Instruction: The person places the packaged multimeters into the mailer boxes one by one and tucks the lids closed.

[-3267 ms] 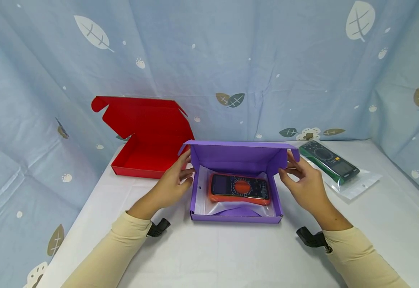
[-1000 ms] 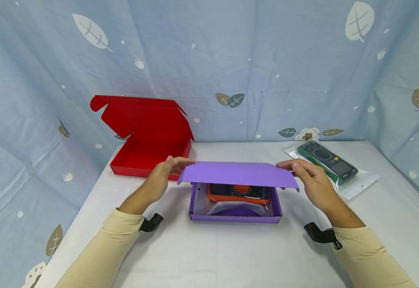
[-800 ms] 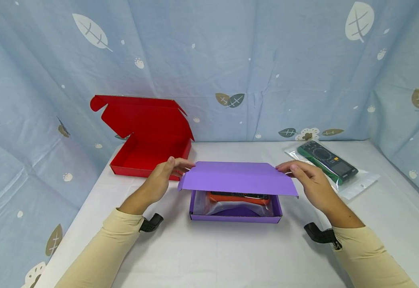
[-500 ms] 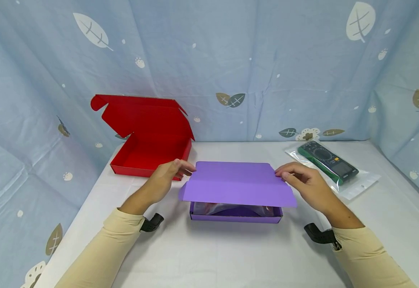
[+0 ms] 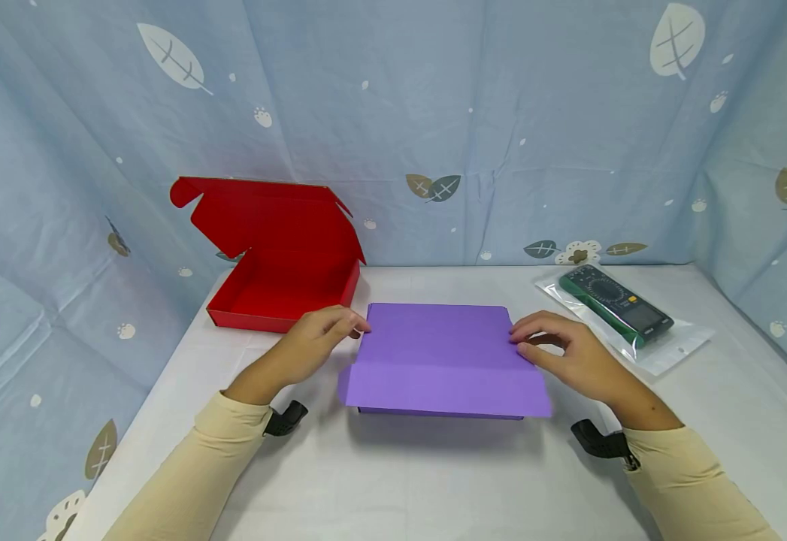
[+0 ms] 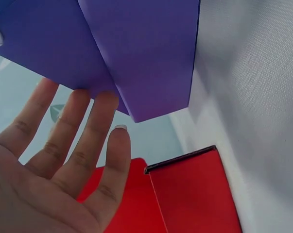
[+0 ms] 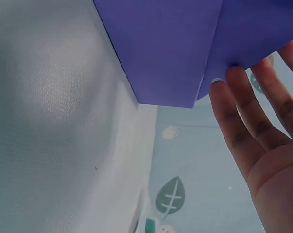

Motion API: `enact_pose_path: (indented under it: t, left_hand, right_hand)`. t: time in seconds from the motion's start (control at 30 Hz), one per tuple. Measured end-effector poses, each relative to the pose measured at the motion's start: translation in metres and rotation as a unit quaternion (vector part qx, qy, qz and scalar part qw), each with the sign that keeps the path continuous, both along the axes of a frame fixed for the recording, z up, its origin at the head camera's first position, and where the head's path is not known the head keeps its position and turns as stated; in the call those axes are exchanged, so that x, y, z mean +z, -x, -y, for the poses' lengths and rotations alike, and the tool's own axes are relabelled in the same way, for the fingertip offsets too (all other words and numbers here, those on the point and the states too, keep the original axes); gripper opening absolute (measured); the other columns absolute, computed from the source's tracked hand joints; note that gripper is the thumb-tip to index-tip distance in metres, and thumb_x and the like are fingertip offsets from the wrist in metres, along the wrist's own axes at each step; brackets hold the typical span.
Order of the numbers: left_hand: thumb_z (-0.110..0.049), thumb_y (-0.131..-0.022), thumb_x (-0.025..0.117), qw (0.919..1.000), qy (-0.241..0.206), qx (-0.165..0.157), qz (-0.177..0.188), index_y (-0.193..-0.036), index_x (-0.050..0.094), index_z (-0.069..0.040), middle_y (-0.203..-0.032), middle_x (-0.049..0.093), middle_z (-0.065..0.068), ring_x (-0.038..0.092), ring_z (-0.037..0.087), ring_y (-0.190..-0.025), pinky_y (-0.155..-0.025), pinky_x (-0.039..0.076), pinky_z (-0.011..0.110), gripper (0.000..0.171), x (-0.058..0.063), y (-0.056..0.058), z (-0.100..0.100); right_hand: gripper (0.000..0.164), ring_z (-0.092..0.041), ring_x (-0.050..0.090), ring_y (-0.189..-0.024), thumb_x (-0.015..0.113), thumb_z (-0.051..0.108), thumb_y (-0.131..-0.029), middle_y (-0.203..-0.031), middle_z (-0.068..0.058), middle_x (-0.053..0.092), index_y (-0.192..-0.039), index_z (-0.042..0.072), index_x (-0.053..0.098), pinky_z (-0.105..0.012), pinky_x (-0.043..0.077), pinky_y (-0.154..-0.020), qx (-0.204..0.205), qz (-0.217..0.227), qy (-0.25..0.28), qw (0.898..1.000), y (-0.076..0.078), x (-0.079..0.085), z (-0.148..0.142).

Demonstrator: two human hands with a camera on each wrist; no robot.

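Front box between left hand and right hand
On the table, another box lies behind-left, a multimeter in a bag behind-right; a curtain hangs behind them all.

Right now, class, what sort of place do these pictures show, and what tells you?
Probably a small, curtained-off work area indoors: a blue patterned curtain hangs behind a white-covered table, which holds an open red box and a purple box.
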State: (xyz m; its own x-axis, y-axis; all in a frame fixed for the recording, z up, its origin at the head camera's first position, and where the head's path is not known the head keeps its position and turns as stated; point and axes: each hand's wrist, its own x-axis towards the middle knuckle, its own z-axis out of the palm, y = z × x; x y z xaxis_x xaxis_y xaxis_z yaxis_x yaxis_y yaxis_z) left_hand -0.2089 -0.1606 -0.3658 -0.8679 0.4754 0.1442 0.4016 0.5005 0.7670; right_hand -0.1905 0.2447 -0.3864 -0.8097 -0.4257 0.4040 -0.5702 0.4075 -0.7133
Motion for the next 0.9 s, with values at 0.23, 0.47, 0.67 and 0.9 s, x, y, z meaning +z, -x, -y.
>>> enact_pose_path:
  t: [0.23, 0.47, 0.67, 0.9]
  left_hand:
    - [-0.038, -0.104, 0.051, 0.9988, 0.047, 0.008, 0.009, -0.116, 0.070, -0.020, -0.114, 0.068, -0.002, 0.063, 0.022, -0.106, -0.094, 0.051, 0.042, 0.029, 0.0012, -0.0019, -0.0022]
    - [-0.033, -0.097, 0.064, 0.9972, 0.074, 0.004, 0.015, -0.115, 0.069, -0.027, -0.110, 0.066, -0.010, 0.063, 0.011, -0.101, -0.094, 0.050, 0.038, 0.019, 0.0002, -0.0031, -0.0037]
    - [-0.031, -0.093, 0.070, 0.9959, 0.091, -0.001, -0.003, -0.114, 0.069, -0.028, -0.113, 0.065, -0.013, 0.063, 0.007, -0.103, -0.099, 0.048, 0.040, 0.022, -0.0018, -0.0044, -0.0045]
    - [-0.028, -0.091, 0.073, 0.9953, 0.096, -0.009, -0.008, -0.115, 0.069, -0.025, -0.116, 0.064, -0.009, 0.064, 0.012, -0.105, -0.101, 0.049, 0.042, 0.024, -0.0048, -0.0036, -0.0045]
  right_hand:
    - [0.023, -0.001, 0.062, -0.105, 0.070, -0.004, -0.088, -0.112, -0.006, 0.068, -0.106, 0.012, 0.073, -0.023, 0.054, -0.091, 0.015, 0.000, -0.016, 1.000, 0.0006, -0.0016, 0.0008]
    - [0.025, -0.002, 0.061, -0.106, 0.072, -0.003, -0.087, -0.113, -0.006, 0.067, -0.107, 0.012, 0.072, -0.026, 0.056, -0.088, 0.028, -0.012, -0.032, 0.999, 0.0015, -0.0033, 0.0018]
    - [0.025, -0.004, 0.061, -0.105, 0.074, 0.000, -0.086, -0.114, -0.005, 0.067, -0.107, 0.014, 0.072, -0.028, 0.057, -0.084, 0.033, -0.017, -0.042, 0.998, 0.0022, -0.0055, 0.0017]
    - [0.025, -0.005, 0.060, -0.106, 0.075, 0.003, -0.087, -0.115, -0.004, 0.066, -0.108, 0.015, 0.072, -0.029, 0.056, -0.083, 0.030, -0.017, -0.057, 0.998, 0.0020, -0.0078, 0.0010]
